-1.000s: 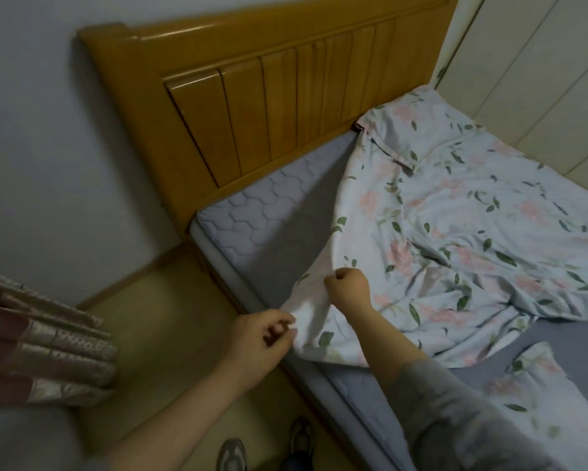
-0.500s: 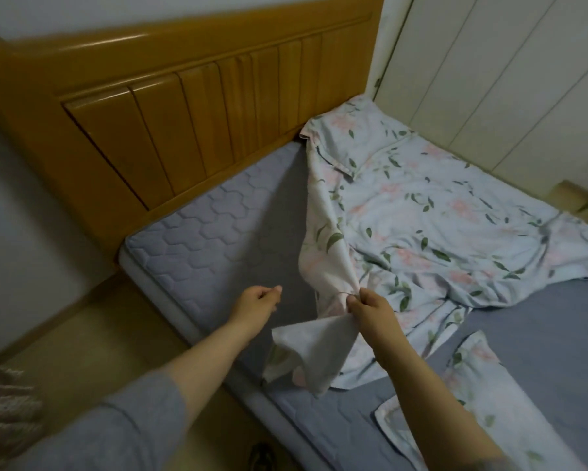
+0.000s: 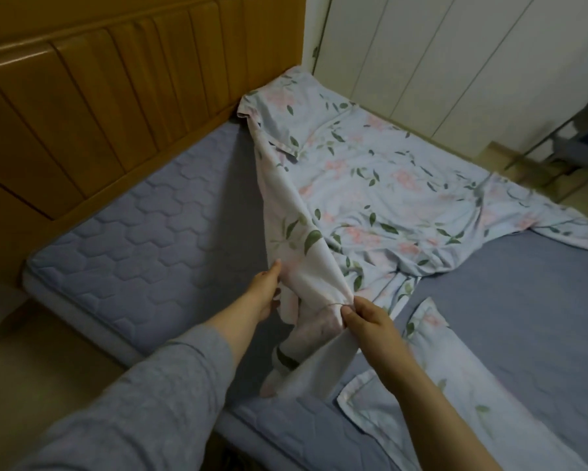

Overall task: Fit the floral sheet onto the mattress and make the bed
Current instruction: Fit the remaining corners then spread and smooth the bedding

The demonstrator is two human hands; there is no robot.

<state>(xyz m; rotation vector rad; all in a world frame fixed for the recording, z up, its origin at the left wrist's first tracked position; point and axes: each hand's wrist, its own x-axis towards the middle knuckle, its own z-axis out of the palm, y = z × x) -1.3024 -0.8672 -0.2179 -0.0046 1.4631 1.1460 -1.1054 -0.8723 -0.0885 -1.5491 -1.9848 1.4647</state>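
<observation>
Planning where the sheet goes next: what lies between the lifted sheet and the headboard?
Bare quilted mattress; head view shows nothing between sheet and headboard.

One view only: head-worn wide-angle cam, looking fwd and down from beside the near long edge of the grey quilted mattress (image 3: 143, 232). Faces diagonally across the bed twd the far corner, where the slatted honey-wood headboard (image 3: 116, 96) meets white panelled doors (image 3: 438, 62). Close range: both forearms fill the lower frame, straight edges bow from lens distortion. No 2nd view, so no shared area.
</observation>
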